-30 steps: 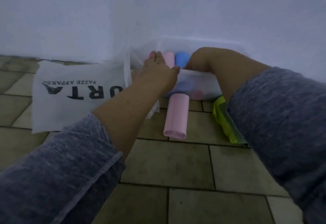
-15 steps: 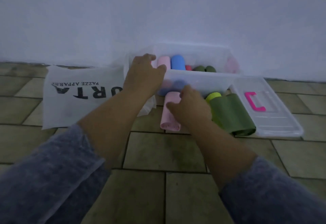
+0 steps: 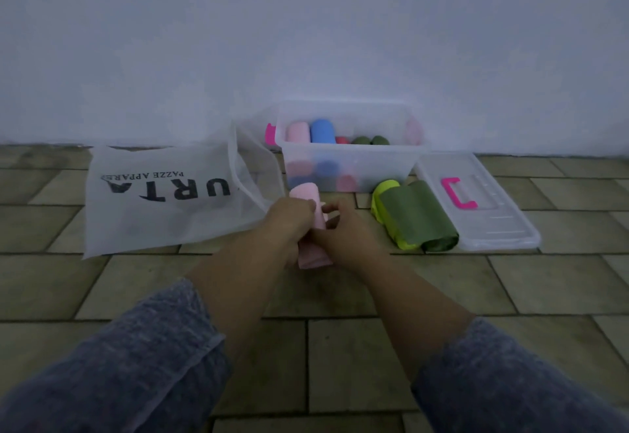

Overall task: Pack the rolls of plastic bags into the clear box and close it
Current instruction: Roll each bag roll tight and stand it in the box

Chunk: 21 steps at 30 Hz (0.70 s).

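Gripping a pale pink cylindrical roll of plastic bags [image 3: 305,196] in left hand [image 3: 289,225] and right hand [image 3: 350,238], just in front of the clear plastic box [image 3: 340,148]. Best kept tightly wound, then laid alongside the rolls inside [image 3: 322,131].

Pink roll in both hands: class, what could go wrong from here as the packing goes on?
The pink roll, held by the left hand and right hand, could unwind if the grip loosens. The clear box already has a blue roll at its rim, so adding the green roll may stop the lid closing.
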### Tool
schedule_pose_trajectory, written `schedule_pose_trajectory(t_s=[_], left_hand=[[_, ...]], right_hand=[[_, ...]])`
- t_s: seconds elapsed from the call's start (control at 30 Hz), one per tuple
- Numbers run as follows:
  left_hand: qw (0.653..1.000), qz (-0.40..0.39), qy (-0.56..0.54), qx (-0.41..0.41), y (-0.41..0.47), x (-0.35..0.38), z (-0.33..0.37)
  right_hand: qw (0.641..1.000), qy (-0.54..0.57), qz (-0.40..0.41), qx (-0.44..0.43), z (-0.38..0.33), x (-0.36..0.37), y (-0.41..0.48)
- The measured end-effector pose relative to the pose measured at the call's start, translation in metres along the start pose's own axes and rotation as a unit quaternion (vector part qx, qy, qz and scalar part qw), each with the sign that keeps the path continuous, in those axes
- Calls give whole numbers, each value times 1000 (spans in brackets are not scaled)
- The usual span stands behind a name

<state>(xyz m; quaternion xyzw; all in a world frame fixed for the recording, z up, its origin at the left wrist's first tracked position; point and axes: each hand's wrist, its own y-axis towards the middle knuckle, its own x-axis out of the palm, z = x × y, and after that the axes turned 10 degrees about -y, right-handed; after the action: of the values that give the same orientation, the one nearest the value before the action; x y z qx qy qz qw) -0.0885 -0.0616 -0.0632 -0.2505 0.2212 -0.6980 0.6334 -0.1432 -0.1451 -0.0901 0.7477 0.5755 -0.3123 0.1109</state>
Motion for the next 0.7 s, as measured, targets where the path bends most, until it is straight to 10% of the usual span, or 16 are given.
schedule_pose_trajectory(t_s=[0.3, 0.53, 0.7], left_hand=[[975, -113, -149, 120, -4, 33, 53], [956, -84, -15, 281, 11, 61, 118], [958, -106, -40, 264, 24, 72, 136]], right_hand=[[965, 242, -97, -6, -33, -79, 30], [965, 257, -29, -43, -57, -124, 77], [937, 312, -155, 28, -62, -140, 100]])
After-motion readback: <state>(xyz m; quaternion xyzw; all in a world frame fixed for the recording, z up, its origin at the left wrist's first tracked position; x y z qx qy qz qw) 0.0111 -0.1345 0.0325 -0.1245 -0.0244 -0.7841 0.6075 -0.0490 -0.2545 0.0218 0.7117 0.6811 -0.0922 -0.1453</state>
